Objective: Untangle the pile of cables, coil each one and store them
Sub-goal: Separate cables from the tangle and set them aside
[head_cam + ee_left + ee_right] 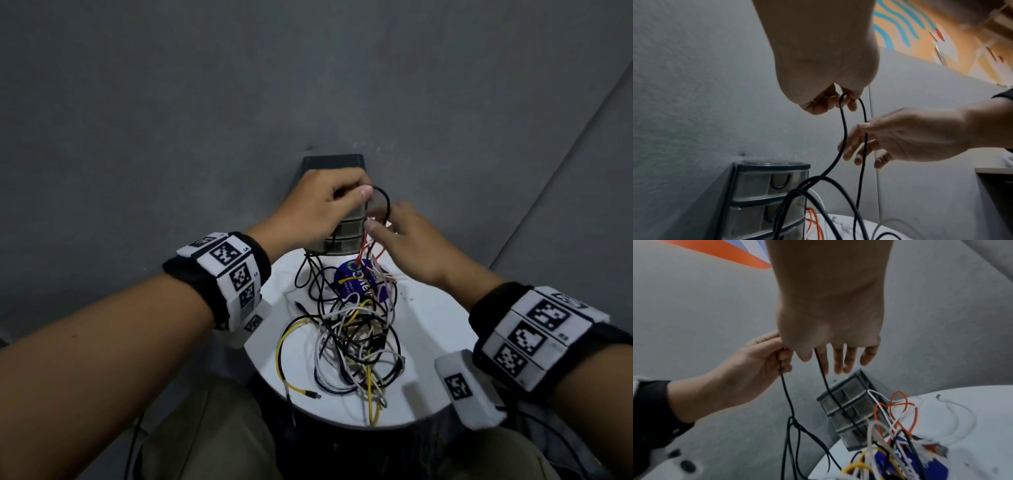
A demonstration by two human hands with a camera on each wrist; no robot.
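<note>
Left hand (pixel 322 198) is pinching a loop of the black cable (pixel 843 129) above the pile (pixel 349 339) on the desk (pixel 431 308), right hand (pixel 407 240) w/ loose open fingers on it, so imo feed slack slowly, don't yank.

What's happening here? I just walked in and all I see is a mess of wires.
A person is sorting a tangled pile of cables on a round white table. Their left hand pinches a loop of black cable lifted above the pile; the right hand, fingers straight, reaches into that loop. A small drawer unit stands behind.
</note>
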